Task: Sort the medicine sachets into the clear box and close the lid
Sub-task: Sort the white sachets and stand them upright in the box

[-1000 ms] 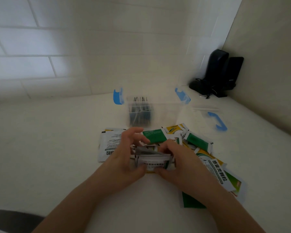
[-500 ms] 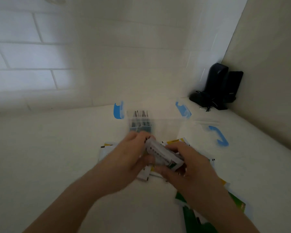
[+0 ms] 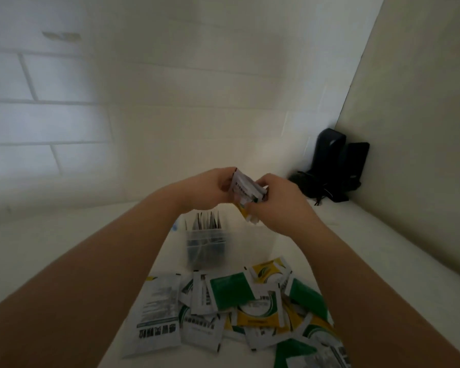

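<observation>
Clear box stands open on the bench, approx. in the middle, under both hands. Inside, at its left end, one row of sachets stands upright; exact no. cannot be told, too blurred. Rest of the box looks without content.

Left hand and right hand are raised above the box, fingers curled, both gripping one small bundle of sachets between them; count in the bundle not clear.

Nearer to the person, a loose pile of sachets lies flat on the bench, overlapping: white, green, yellow ones, more than ten.

Back right corner: black device w/ cable.
</observation>
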`<action>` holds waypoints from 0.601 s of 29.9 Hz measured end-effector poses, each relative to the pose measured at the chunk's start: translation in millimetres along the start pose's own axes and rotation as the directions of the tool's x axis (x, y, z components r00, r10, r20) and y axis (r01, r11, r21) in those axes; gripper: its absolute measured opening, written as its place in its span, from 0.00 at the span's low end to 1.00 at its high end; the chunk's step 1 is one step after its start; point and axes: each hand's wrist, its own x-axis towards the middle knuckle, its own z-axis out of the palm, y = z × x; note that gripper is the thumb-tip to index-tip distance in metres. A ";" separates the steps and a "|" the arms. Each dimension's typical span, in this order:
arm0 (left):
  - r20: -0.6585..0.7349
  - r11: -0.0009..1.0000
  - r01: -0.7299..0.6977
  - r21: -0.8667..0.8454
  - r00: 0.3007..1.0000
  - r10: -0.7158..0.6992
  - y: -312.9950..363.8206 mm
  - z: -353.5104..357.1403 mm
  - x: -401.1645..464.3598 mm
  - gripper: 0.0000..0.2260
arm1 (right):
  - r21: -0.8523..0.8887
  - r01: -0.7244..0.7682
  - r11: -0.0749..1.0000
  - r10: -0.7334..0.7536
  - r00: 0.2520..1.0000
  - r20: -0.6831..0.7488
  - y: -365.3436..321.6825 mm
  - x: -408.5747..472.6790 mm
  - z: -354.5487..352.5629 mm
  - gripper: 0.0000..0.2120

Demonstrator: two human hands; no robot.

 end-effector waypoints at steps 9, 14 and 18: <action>0.051 0.994 0.068 0.087 0.996 -0.073 -16.3 10.6 5.8 0.10 | -0.102 -0.144 0.984 0.167 0.949 0.268 12.8 23.0 22.7 0.16; 0.044 0.976 0.027 0.216 0.998 -0.037 -20.2 15.9 4.4 0.15 | -0.240 -0.088 0.967 0.181 0.899 0.399 8.7 25.0 21.8 0.10; 0.006 0.963 -0.006 0.271 1.000 0.005 -17.7 18.7 1.5 0.13 | -0.256 -0.056 0.965 0.179 0.855 0.488 6.5 26.7 16.7 0.13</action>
